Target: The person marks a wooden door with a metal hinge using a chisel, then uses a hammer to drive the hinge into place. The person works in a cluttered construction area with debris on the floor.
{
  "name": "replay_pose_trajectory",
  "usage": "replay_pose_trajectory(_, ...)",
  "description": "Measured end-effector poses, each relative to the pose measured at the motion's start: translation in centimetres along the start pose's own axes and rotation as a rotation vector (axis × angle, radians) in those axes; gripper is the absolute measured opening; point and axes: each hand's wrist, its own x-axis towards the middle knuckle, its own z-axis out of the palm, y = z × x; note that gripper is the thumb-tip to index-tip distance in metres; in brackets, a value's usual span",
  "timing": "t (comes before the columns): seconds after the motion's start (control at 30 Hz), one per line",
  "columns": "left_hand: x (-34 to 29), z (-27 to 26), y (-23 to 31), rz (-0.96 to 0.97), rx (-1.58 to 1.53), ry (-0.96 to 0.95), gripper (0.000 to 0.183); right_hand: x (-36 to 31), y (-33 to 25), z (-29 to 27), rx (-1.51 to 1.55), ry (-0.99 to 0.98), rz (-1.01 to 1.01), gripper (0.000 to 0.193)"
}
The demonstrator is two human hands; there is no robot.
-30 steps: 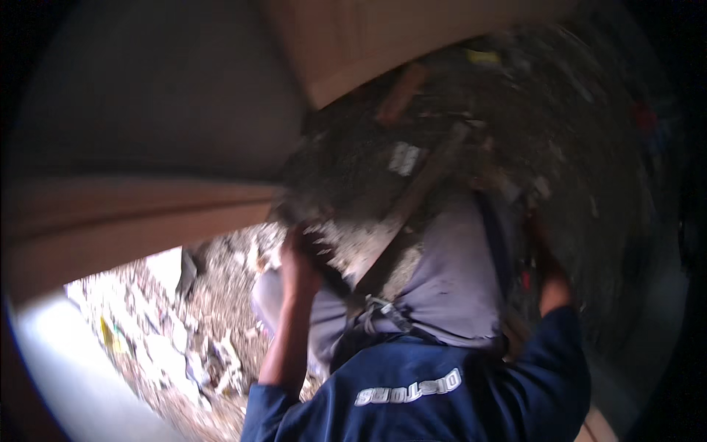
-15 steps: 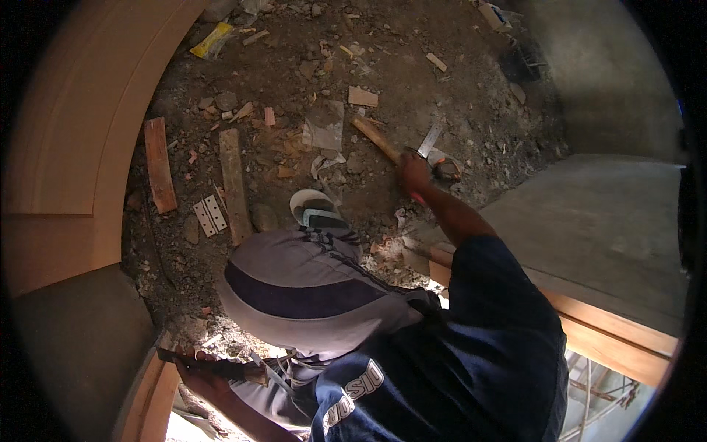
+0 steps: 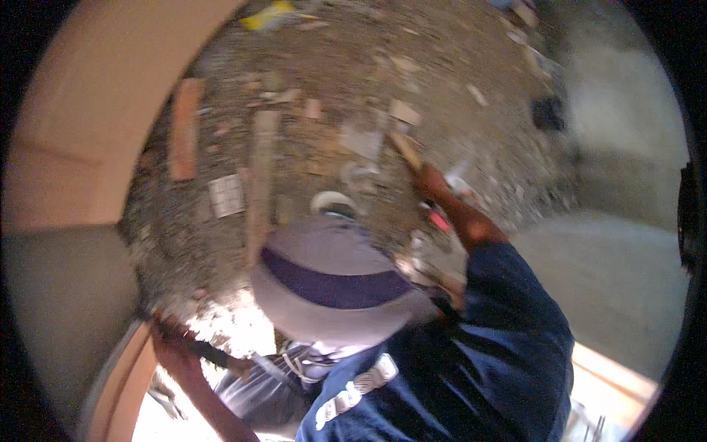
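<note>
My right hand (image 3: 434,182) is at the ground, its fingers closed round a pale wooden handle (image 3: 404,147); the rest of that tool is hidden. Beside this hand lie a silvery flat metal piece (image 3: 458,179), blurred now, and something red (image 3: 440,221) by the wrist. At the lower left, my left hand (image 3: 173,340) is closed on a dark, bar-like tool (image 3: 210,353) with a wooden end (image 3: 239,367). That hand is next to the upright wooden frame (image 3: 125,376). A white hinge plate (image 3: 226,196) with dark holes lies on the dirt.
Rubble and wood scraps cover the dirt floor. A reddish wood strip (image 3: 185,130) and a longer plank (image 3: 262,177) lie left of centre. Wooden panelling (image 3: 81,132) rises at the left, and a grey wall (image 3: 618,147) stands on the right. A yellow wrapper (image 3: 266,15) lies far off.
The whole view has shifted and blurred. My right hand is still at the wooden handle. My left hand, with the dark tool, has come closer against the wooden frame.
</note>
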Motion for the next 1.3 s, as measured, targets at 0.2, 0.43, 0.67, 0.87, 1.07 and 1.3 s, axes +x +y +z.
replay_pose_trajectory(0.2, 0.9, -0.5, -0.3, -0.070, 0.052, -0.099, 0.037, 1.4, 1.0, -1.6, 0.053, -0.093, -0.123, 0.056)
replay_pose_trajectory(0.43, 1.7, 2.2, 1.5, -0.036, 0.115, -0.001, 0.034, 0.0, -2.5, -4.2, -0.033, -0.058, -0.086, 0.064)
replay_pose_trajectory(0.67, 1.3, 1.2, 1.0, 0.025, 0.167, 0.055, 0.026, 2.5, -19.0, -10.9, 0.292, 0.011, -0.521, 0.042)
replay_pose_trajectory(0.87, -1.4, 6.2, 0.0, 0.009, 0.113, 0.135, 0.027, 0.8, -28.0, -10.2, 0.113, 0.476, -1.464, 0.027)
replay_pose_trajectory(1.07, -4.0, 3.7, -1.7, 0.061, -0.119, 0.177, 0.030, 7.1, -29.9, -5.0, 0.387, -0.297, -1.102, 0.034)
replay_pose_trajectory(1.3, -5.6, 3.1, -0.2, 0.211, -0.205, 0.327, 0.030, 11.5, -29.3, -0.9, 0.709, -0.579, -1.202, 0.041)
